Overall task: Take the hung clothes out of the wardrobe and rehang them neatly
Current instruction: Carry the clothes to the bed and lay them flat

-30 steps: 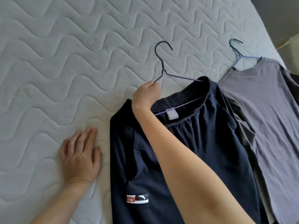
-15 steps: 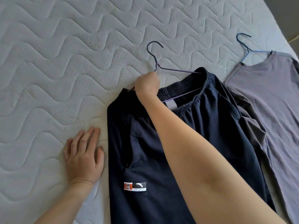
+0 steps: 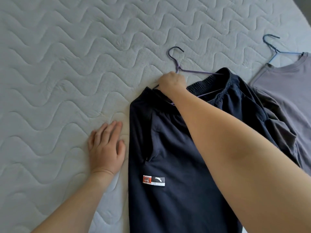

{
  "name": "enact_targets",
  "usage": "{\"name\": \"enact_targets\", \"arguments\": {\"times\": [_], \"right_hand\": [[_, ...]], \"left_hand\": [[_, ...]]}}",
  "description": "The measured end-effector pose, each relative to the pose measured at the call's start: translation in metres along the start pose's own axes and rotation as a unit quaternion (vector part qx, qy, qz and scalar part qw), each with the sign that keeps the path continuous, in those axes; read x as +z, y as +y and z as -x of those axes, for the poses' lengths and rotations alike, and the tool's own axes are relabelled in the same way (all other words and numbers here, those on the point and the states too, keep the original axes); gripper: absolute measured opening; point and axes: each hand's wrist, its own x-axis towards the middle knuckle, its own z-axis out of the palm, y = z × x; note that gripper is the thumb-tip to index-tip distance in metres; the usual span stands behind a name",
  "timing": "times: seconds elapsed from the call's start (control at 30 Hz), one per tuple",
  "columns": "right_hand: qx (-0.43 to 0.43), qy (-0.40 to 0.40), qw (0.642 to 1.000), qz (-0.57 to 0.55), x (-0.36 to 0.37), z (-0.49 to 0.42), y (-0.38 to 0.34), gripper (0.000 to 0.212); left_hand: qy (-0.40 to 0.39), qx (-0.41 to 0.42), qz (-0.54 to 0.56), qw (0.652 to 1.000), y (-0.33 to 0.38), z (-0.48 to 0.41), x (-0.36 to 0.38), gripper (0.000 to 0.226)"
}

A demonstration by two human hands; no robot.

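Observation:
Dark navy shorts [image 3: 168,157] with a small logo patch lie flat on the quilted mattress [image 3: 67,64]. A purple wire hanger [image 3: 193,71] sits in their elastic waistband, hook pointing away from me. My right hand [image 3: 172,80] grips the hanger's left shoulder at the waistband's left corner. My left hand [image 3: 106,148] rests flat on the mattress just left of the shorts, fingers straight. To the right lies a grey T-shirt [image 3: 289,91] on a blue hanger [image 3: 276,49].
The grey T-shirt's dark sleeve overlaps the right edge of the shorts. Bare mattress stretches to the left and far side. A dark floor strip shows at the top right corner.
My right hand has slid the purple hanger leftward into the waistband, so its left end now pokes out at the shorts' left corner. My left hand stays flat on the mattress.

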Motion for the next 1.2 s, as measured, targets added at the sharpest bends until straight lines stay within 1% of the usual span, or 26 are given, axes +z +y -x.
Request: {"name": "enact_targets", "arguments": {"times": [0.07, 0.1, 0.13, 0.17, 0.2, 0.23, 0.27, 0.3, 0.37, 0.4, 0.43, 0.5, 0.6, 0.63, 0.7, 0.73, 0.77, 0.8, 0.87, 0.93, 0.97, 1.07, 1.17, 1.2], "right_hand": [[0.003, -0.022, 0.995, -0.096, -0.021, 0.02, 0.007, 0.029], [0.026, -0.013, 0.982, -0.184, -0.033, 0.034, 0.01, 0.023], [0.052, 0.008, 0.959, -0.279, -0.045, 0.05, 0.014, 0.018], [0.08, 0.027, 0.923, -0.376, -0.058, 0.069, 0.016, 0.019], [0.098, 0.041, 0.877, -0.468, -0.071, 0.09, 0.017, 0.021], [0.098, 0.045, 0.844, -0.526, -0.087, 0.117, 0.019, 0.021], [0.089, 0.043, 0.818, -0.566, -0.105, 0.148, 0.021, 0.02], [0.083, 0.044, 0.798, -0.595, -0.124, 0.18, 0.024, 0.021], [0.082, 0.047, 0.761, -0.642, -0.158, 0.247, 0.03, 0.023], [0.078, 0.047, 0.751, -0.654, -0.174, 0.282, 0.033, 0.023], [0.071, 0.046, 0.753, -0.653, -0.187, 0.319, 0.038, 0.023], [0.041, 0.043, 0.779, -0.624, -0.212, 0.391, 0.051, 0.025], [0.021, 0.014, 0.799, -0.601, -0.239, 0.484, 0.073, 0.027], [0.022, 0.001, 0.804, -0.595, -0.244, 0.511, 0.081, 0.028], [0.021, -0.044, 0.811, -0.584, -0.247, 0.558, 0.093, 0.028], [0.017, -0.072, 0.814, -0.576, -0.248, 0.576, 0.096, 0.028], [0.013, -0.102, 0.817, -0.567, -0.246, 0.593, 0.1, 0.026], [0.011, -0.125, 0.82, -0.559, -0.241, 0.608, 0.102, 0.022], [-0.006, -0.157, 0.824, -0.545, -0.231, 0.627, 0.103, 0.018], [-0.044, -0.196, 0.828, -0.523, -0.218, 0.637, 0.094, 0.02], [-0.067, -0.219, 0.829, -0.511, -0.214, 0.64, 0.084, 0.021], [-0.146, -0.29, 0.817, -0.478, -0.202, 0.654, 0.038, 0.021], [-0.232, -0.357, 0.8, -0.423, -0.196, 0.68, -0.019, 0.022], [-0.258, -0.378, 0.793, -0.402, -0.194, 0.69, -0.037, 0.022]], "left_hand": [[-0.039, -0.015, 0.004, 0.999, 0.002, -0.004, -0.012, 0.055], [-0.072, -0.022, 0.004, 0.997, 0.003, -0.006, -0.018, 0.056], [-0.112, -0.026, 0.015, 0.993, 0.005, -0.009, -0.028, 0.057], [-0.152, -0.037, 0.05, 0.986, 0.007, -0.013, -0.04, 0.06], [-0.184, -0.065, 0.116, 0.974, 0.01, -0.019, -0.057, 0.062], [-0.215, -0.116, 0.195, 0.95, 0.016, -0.024, -0.082, 0.059], [-0.223, -0.172, 0.267, 0.921, 0.021, -0.026, -0.109, 0.052], [-0.208, -0.207, 0.316, 0.902, 0.026, -0.024, -0.14, 0.043], [-0.157, -0.222, 0.363, 0.891, 0.036, -0.007, -0.211, 0.032], [-0.14, -0.216, 0.385, 0.886, 0.039, 0.006, -0.25, 0.028], [-0.133, -0.207, 0.407, 0.88, 0.044, 0.022, -0.288, 0.025], [-0.115, -0.188, 0.44, 0.871, 0.05, 0.059, -0.356, 0.021], [-0.095, -0.211, 0.463, 0.856, 0.048, 0.123, -0.429, 0.027], [-0.097, -0.219, 0.462, 0.854, 0.045, 0.146, -0.442, 0.029], [-0.108, -0.248, 0.462, 0.845, 0.044, 0.197, -0.464, 0.017], [-0.109, -0.264, 0.46, 0.841, 0.046, 0.22, -0.473, 0.02], [-0.108, -0.282, 0.456, 0.837, 0.047, 0.247, -0.479, 0.029], [-0.106, -0.309, 0.459, 0.826, 0.05, 0.274, -0.485, 0.032], [-0.087, -0.361, 0.471, 0.801, 0.06, 0.326, -0.499, 0.028], [-0.039, -0.41, 0.481, 0.774, 0.064, 0.375, -0.502, 0.025], [-0.008, -0.438, 0.491, 0.753, 0.065, 0.398, -0.505, 0.024], [0.074, -0.522, 0.487, 0.696, 0.065, 0.462, -0.523, 0.024], [0.164, -0.58, 0.447, 0.661, 0.068, 0.531, -0.543, 0.026], [0.192, -0.598, 0.437, 0.644, 0.07, 0.554, -0.547, 0.027]]}}
